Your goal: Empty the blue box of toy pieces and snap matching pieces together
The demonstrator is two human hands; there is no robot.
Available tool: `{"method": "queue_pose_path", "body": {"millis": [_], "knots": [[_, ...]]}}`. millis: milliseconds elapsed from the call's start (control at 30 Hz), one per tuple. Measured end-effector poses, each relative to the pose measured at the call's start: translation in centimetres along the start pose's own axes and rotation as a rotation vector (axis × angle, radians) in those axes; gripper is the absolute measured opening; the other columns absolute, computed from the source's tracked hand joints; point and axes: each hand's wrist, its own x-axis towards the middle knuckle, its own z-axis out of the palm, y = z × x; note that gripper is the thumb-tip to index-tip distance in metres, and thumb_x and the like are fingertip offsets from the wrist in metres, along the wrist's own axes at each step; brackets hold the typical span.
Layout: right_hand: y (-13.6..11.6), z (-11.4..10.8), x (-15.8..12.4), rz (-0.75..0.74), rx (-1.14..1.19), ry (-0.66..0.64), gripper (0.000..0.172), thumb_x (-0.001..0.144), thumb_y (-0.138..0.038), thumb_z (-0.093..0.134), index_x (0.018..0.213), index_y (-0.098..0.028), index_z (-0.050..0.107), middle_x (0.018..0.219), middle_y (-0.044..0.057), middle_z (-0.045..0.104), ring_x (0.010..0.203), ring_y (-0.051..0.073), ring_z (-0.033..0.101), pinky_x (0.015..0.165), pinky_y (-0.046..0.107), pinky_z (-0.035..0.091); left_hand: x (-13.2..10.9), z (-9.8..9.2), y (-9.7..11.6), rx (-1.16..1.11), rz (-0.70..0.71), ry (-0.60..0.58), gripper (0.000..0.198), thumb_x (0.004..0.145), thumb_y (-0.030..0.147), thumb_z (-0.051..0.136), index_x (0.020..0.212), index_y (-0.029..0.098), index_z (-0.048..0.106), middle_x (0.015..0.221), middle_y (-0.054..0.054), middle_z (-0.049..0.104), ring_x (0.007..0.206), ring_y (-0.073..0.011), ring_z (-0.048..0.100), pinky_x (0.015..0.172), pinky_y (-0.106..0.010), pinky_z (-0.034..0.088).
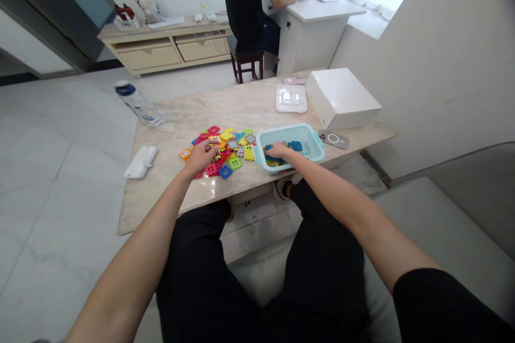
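- Here your left hand [202, 153] pinches a tile in the coloured pile [225, 150] on the marble table [169, 193].
- Your right hand [277, 148] is inside the teal bin [311, 139]; grip unclear.
- White tiled floor [48, 171] surrounds.

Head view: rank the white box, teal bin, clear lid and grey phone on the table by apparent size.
1. White cardboard box, largest.
2. Teal plastic bin with blocks inside.
3. Clear plastic lid.
4. Grey phone, smallest.
The bin lies nearer the camera than the box and lid, which flatters it a little.
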Motion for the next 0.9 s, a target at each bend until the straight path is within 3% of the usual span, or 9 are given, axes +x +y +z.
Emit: {"method": "queue_pose_path", "body": {"millis": [200,433,600,767,900], "knots": [[0.1,0.0,-0.9,0.037,0.033,-0.015,0.048,0.081,-0.044,0.096,0.109,-0.007,0.083,0.118,0.027,0.083,0.112,0.039,0.081,0.090,0.038,0.063,-0.2,0.0,-0.2,-0.032,-0.023,0.017,0.033,0.092,0.025,0.069,0.123,0.015,0.073,0.083,-0.003,0.075,0.064,-0.0155,0.069,0.061,-0.024,0.053],[0.0,0.1,-1.3,-0.018,0.179,0.003,0.026,0.077,-0.028,0.098,0.090,-0.014,0.080,0.088,0.011,0.082,0.090,0.027,0.080,0.074,0.028,0.059,-0.2,0.0,0.0,-0.030,-0.020,0.002,0.033,0.093,0.021,0.065,0.124,0.014,0.073,0.084,-0.003,0.076,0.064,-0.0154,0.069,0.062,-0.025,0.055],[0.0,0.0,-1.3,-0.003,0.242,-0.032,0.025,0.077,-0.025,0.098,0.089,-0.014,0.079,0.076,0.007,0.078,0.074,0.022,0.075,0.064,0.028,0.058,-0.3,0.0,0.3,-0.029,-0.036,0.002,0.032,0.096,0.022,0.064,0.125,0.014,0.073,0.083,-0.003,0.076,0.063,-0.0150,0.068,0.061,-0.025,0.055],[0.3,-0.4,-0.6,0.020,0.238,-0.105,0.034,0.076,-0.032,0.100,0.097,-0.013,0.080,0.078,0.006,0.079,0.072,0.021,0.074,0.064,0.028,0.058,-0.1,-0.1,-0.2,-0.017,-0.008,0.002,0.033,0.094,0.025,0.065,0.124,0.013,0.074,0.084,-0.004,0.077,0.064,-0.0151,0.068,0.062,-0.025,0.056],[0.5,-0.7,-0.1,0.012,0.184,-0.156,0.042,0.077,-0.036,0.100,0.106,-0.013,0.081,0.094,0.011,0.084,0.076,0.024,0.077,0.068,0.031,0.060,0.1,-0.2,-0.7,-0.011,0.011,-0.002,0.036,0.094,0.030,0.066,0.124,0.014,0.076,0.086,-0.005,0.078,0.066,-0.0164,0.069,0.062,-0.026,0.057]]}}
